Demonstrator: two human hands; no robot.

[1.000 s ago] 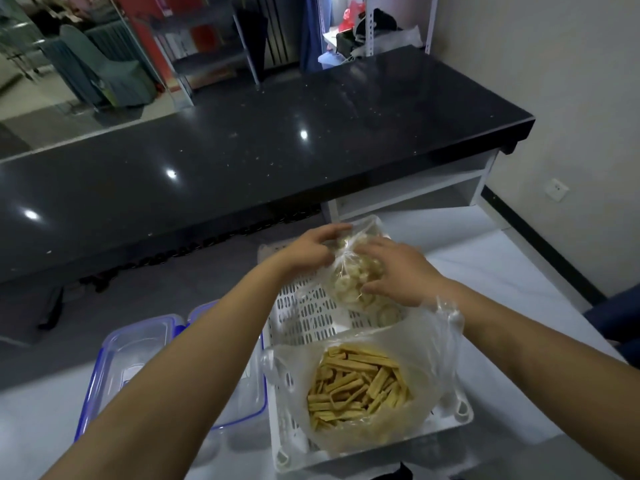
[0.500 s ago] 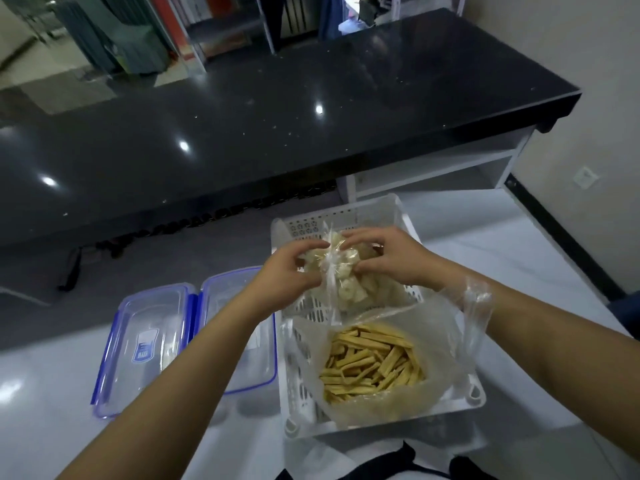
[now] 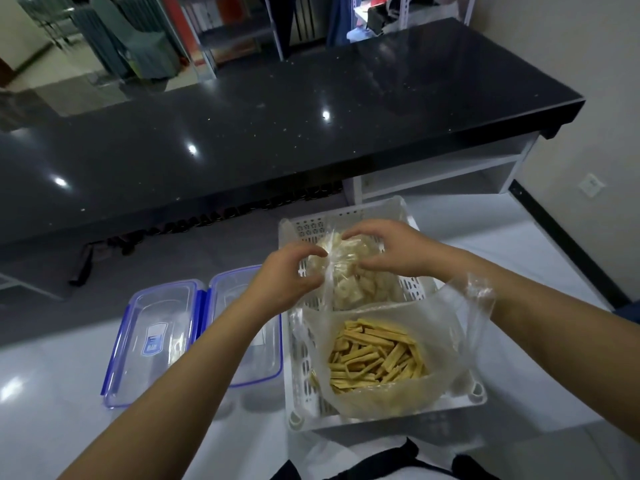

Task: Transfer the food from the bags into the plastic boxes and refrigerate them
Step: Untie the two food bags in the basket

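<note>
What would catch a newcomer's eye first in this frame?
Both hands, left and right, pinch a clear bag of pale slices over the white basket. Nearer the camera, an open bag of yellow sticks lies in it. Two clear boxes sit left of it.

Long glossy black speckled stone counter (image 3: 277, 133), spanning the far half of the scene, ceiling lights reflected on its top. White open shelf unit (image 3: 450, 174) beneath its right end. White wall socket (image 3: 590, 184) on the beige wall, far right. Grey-green fabric-covered chairs (image 3: 138, 39) and metal shelving (image 3: 242, 29) beyond the counter.
</note>
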